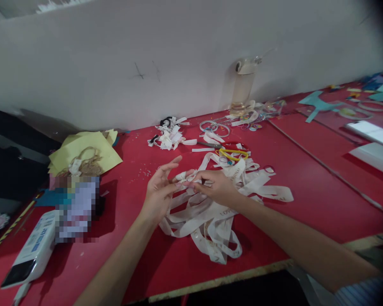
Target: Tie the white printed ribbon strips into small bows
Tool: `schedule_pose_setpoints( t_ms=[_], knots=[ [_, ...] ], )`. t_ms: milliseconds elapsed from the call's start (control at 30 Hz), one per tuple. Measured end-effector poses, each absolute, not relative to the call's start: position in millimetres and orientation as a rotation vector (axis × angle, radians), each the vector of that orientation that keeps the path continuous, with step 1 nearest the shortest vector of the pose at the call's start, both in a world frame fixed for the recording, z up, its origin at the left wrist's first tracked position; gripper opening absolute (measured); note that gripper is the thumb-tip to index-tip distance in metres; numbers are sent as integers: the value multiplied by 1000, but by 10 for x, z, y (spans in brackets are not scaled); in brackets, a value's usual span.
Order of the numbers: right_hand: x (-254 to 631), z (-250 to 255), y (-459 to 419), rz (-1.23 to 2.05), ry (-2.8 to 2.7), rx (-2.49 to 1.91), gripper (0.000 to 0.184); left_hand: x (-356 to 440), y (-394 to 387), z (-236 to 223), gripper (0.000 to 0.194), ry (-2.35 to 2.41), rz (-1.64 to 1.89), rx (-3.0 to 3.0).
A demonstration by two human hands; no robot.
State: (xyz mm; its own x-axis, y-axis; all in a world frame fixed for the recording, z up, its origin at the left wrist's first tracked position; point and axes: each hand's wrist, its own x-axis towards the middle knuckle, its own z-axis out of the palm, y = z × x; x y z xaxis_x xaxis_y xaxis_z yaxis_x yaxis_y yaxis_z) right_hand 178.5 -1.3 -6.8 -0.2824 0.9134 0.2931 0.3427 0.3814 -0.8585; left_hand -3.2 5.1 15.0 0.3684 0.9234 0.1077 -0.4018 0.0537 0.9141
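Above a loose heap of printed white ribbon (223, 212), both my hands meet at a short bunched piece of the ribbon. My left hand (161, 187) pinches it at the thumb, with its upper fingers stretched away and white material around one fingertip. From the other side, my right hand (218, 187) closes thumb and fingers on the same piece. The exact fold between the fingertips is too small to make out. Just behind the heap lie scissors (231, 146) with red and yellow handles.
Knotted white ribbon pieces (170, 136) lie toward the wall, near clear rings (214, 127) and a bottle (242, 89). Yellow sheets (86, 153) with twine and a white power bank (35, 250) are at left. A phone (376, 131) is at right.
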Motion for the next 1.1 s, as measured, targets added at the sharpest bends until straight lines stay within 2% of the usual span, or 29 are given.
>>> schedule_pose_setpoints(
  t_ms=[167,367,467,800,1100],
  knots=[
    [1786,-66,-15,822,-1825,-1088,24,0,41,122,33,633,1170,1130],
    [1799,-115,16,708,-1908,-1035,26,-11,48,53,16,739,1239,1464],
    [1785,-150,17,659,-1931,-1062,25,-48,69,44,13,765,1198,1549],
    [1754,-131,-5,628,-1746,-1126,13,-16,72,24,27,697,1110,1375],
    [1752,-191,15,641,-1664,-1190,11,30,-45,38,44,522,913,1439]
  ],
)
